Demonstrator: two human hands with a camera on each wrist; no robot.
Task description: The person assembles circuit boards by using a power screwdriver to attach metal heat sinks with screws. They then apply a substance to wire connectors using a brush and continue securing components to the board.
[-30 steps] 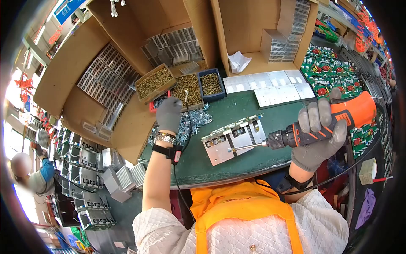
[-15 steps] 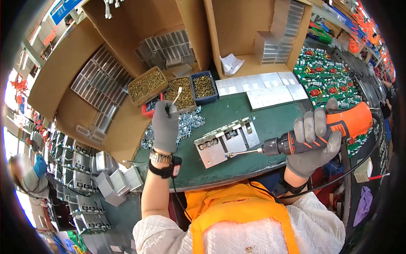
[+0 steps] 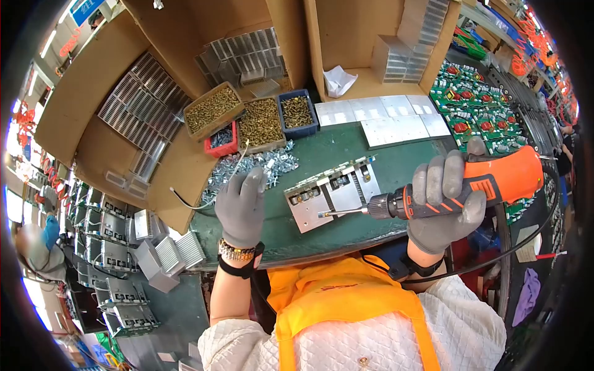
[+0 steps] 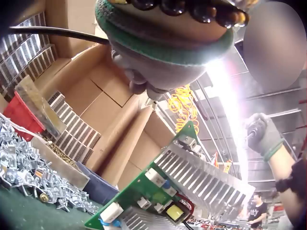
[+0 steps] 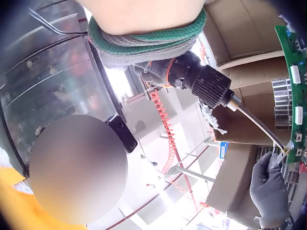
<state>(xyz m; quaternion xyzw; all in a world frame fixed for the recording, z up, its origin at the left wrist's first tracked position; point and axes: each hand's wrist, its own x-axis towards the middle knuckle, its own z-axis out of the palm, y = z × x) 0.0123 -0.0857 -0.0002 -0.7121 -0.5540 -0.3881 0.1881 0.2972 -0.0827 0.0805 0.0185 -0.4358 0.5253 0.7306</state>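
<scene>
The right hand [image 3: 451, 226] had its grip clenched round an orange-and-black driver [image 3: 518, 176], whose bit [image 3: 348, 213] pointed left across the metal face of a circuit assembly [image 3: 344, 196]; whether the tip touched, I could not tell. The circuit assembly lay on the green table [image 3: 396, 166]. The left hand [image 3: 240, 213] hovered just beside piled silver clips [image 3: 276, 164], and whether its grip held anything was unclear. Bins [image 3: 302, 131] of brass screws [image 3: 260, 123] stood behind the clips.
</scene>
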